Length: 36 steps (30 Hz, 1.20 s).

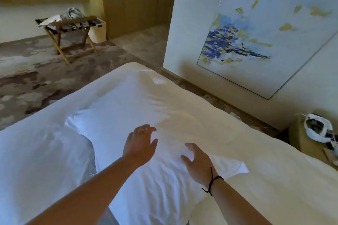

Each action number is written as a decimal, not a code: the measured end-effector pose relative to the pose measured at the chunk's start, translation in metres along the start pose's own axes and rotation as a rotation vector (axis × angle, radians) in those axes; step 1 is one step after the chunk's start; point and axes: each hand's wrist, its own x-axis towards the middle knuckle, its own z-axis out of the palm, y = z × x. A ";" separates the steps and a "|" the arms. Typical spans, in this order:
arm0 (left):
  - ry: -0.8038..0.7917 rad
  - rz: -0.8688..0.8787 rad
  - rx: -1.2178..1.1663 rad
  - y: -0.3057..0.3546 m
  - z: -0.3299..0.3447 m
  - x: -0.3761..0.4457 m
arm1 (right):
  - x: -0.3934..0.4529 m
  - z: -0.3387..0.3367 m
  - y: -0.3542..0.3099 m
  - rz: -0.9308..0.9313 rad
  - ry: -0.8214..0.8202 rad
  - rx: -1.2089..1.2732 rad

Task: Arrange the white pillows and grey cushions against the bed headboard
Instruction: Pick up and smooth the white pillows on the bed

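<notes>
A white pillow (128, 151) lies flat on the white bed (274, 179), its long side running from near me toward the bed's far end. My left hand (140, 144) hovers over the pillow's middle, fingers spread, holding nothing. My right hand (198, 162), with a black cord on the wrist, rests open on the pillow's right part near a pointed corner. A second white pillow or folded duvet (42, 160) lies to the left. No grey cushion and no headboard is in view.
A wall with a large blue and yellow painting (265, 29) runs along the bed's right side. A bedside table (311, 139) with a white and black device stands at the right. A wooden luggage rack (71, 31) with clothes stands on the carpet at the far left.
</notes>
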 end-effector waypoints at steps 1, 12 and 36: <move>0.009 0.071 0.042 -0.007 0.004 0.028 | 0.020 0.004 -0.003 0.009 0.045 -0.007; 0.066 0.319 0.171 -0.089 0.131 0.053 | 0.142 0.028 -0.004 0.177 0.226 -0.253; -0.129 0.308 0.148 -0.096 0.056 -0.051 | 0.048 0.051 -0.011 0.110 0.265 -0.148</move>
